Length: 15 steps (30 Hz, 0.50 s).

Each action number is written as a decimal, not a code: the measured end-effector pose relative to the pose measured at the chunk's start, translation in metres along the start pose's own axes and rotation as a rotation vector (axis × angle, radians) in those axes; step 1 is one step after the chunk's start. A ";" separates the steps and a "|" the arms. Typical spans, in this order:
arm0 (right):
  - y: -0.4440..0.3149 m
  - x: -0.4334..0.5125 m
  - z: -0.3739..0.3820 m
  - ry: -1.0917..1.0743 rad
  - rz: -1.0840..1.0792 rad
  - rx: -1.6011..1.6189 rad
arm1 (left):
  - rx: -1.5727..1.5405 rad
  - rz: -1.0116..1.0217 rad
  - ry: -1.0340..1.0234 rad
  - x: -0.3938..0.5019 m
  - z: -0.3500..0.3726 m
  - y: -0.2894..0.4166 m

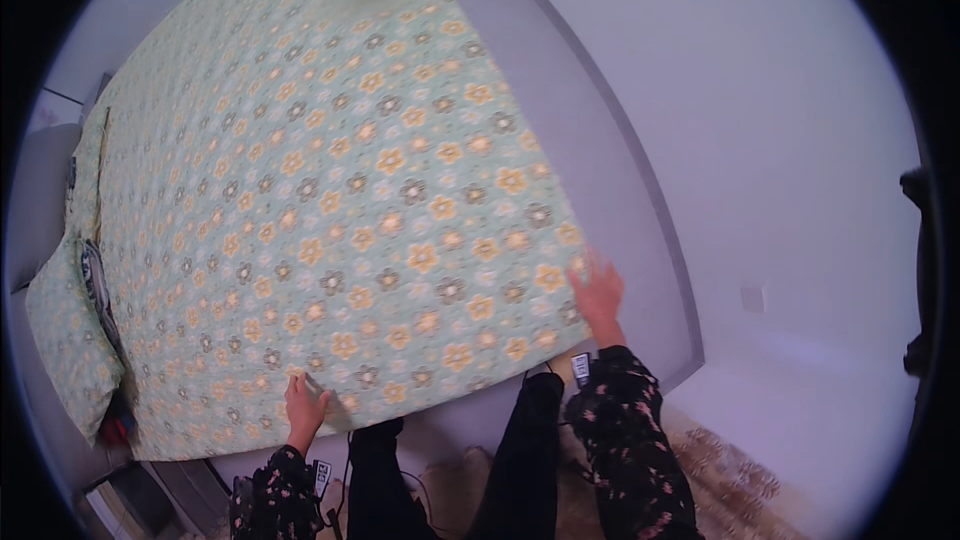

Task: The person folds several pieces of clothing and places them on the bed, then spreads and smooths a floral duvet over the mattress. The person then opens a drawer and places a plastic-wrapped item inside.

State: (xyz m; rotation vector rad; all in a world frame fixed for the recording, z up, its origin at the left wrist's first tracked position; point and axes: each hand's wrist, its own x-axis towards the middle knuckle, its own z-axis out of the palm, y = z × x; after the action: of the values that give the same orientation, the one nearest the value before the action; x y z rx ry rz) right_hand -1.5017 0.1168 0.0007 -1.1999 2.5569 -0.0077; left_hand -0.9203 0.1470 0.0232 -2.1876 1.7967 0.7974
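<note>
A pale green quilted bedspread with yellow, grey and white flowers [390, 202] lies flat over a large bed. My left hand [304, 406] rests near the bedspread's front edge, fingers spread and holding nothing. At the bedspread's right front corner is my right hand [598, 291], slightly blurred, its fingers apart over the side edge. Whether its fingertips press on the cloth cannot be told. Both sleeves are black with small pink flowers.
A matching pillow [71, 345] lies at the left end, beside a grey headboard [46, 195]. The grey bed frame [600, 135] runs along the right, near a white wall with a switch plate [753, 299]. A dark nightstand [139, 502] stands lower left. Thin cables hang by my legs.
</note>
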 end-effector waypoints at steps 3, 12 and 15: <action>0.104 0.021 -0.044 -0.207 0.057 -0.003 | -0.012 -0.023 0.026 -0.014 0.036 0.106; 0.295 -0.101 -0.116 -0.666 -0.184 0.316 | 0.074 0.395 -0.090 -0.089 0.135 0.459; 0.313 -0.118 -0.144 -0.618 -0.065 0.403 | -0.124 0.646 -0.158 -0.076 0.124 0.501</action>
State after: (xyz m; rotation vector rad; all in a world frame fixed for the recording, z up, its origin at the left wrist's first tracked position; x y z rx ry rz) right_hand -1.7068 0.3900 0.1271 -0.9416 1.8665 -0.1372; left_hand -1.4415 0.1495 0.0496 -1.5308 2.4451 1.1868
